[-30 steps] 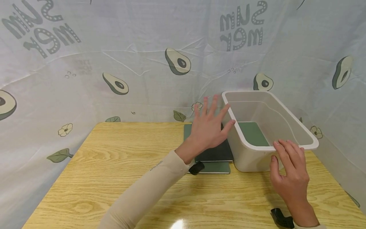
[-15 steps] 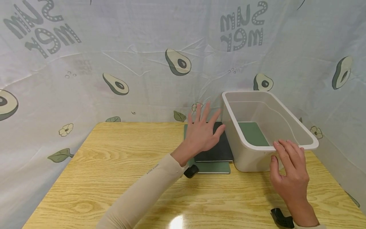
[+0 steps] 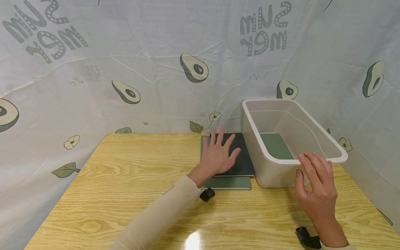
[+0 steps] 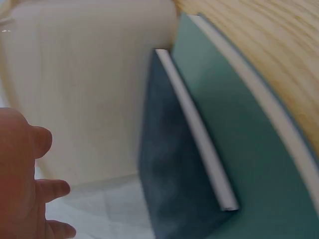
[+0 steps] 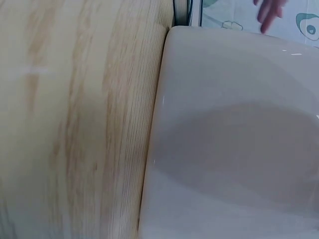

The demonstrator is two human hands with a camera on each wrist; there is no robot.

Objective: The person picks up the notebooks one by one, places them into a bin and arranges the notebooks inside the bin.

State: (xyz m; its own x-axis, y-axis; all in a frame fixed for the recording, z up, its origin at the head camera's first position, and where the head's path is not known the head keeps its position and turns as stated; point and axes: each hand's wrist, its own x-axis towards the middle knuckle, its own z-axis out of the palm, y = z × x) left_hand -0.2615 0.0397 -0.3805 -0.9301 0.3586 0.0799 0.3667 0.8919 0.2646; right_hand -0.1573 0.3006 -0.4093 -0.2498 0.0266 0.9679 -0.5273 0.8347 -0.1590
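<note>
My left hand hovers with spread fingers over a black notebook. That notebook lies on a larger green notebook, whose near edge and left strip show. In the left wrist view, white page edges show on both the dark notebook and the green one. My right hand rests its fingertips on the near rim of a light grey plastic bin, its thumb in front of the outer wall. A flat green thing lies on the bin floor.
The wood-grain table extends left and in front of the notebooks. A pale curtain printed with avocados hangs behind and at the sides. The bin's left wall stands right beside the notebooks.
My left hand has moved left and down from beside the bin's left rim to over the notebooks, fingers still spread. The right hand, bin and notebooks have stayed in place.
</note>
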